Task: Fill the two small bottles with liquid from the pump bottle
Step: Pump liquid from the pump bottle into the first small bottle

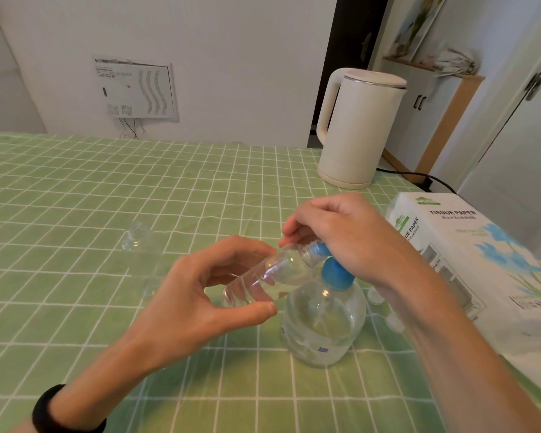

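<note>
A clear pump bottle (324,323) with a blue pump head (336,273) stands on the green checked tablecloth (107,198). My left hand (200,295) grips a small clear bottle (269,276), tilted on its side with its mouth against the blue nozzle. My right hand (344,235) rests on top of the pump head, fingers curled over it. A second small clear bottle (137,235) stands upright on the cloth to the left, apart from both hands.
A cream electric kettle (356,129) stands at the back right, its black cord trailing off the table. A tissue paper box (469,264) lies at the right edge. Small clear caps (376,296) sit between the pump bottle and the box.
</note>
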Motion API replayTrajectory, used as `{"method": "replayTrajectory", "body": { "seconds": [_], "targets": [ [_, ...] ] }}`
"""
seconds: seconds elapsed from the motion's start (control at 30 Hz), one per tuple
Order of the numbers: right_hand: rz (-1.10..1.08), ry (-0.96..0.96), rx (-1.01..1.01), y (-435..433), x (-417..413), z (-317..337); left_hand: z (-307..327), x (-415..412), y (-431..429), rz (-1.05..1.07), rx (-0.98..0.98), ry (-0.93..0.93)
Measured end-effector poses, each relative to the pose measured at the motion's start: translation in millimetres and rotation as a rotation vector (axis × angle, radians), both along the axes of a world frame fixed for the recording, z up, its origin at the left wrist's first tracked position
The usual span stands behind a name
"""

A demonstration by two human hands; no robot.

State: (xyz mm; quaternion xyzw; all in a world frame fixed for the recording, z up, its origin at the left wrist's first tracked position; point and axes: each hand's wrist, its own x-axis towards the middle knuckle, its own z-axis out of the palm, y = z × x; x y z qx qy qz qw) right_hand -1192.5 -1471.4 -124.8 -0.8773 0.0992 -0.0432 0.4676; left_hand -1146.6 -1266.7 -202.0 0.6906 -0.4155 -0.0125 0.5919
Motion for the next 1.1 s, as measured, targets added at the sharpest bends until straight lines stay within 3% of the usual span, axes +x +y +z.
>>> {"method": "replayTrajectory", "body": {
  "seconds": [0.17, 0.47, 0.8, 1.1],
  "targets": [
    [0.037, 0.093, -0.023, 1.0, -0.1, -1.1, -1.3, 0.4, 0.5, 0.0, 0.013, -0.006],
    [-0.026, -0.007, -0.036, -0.1, 1.0, 0.3, 0.2, -1.4, 0.2, 0.003, -0.001, -0.01],
    [-0.025, 0.088, -0.047, 3.2, -0.7, -1.7, -3.0, -1.2, 0.1, 0.003, 0.016, 0.006],
    [-0.07, -0.042, -0.053, 2.0, -0.2, -0.7, -0.5, -3.7, 0.2, 0.014, 0.008, 0.004]
  ]
}}
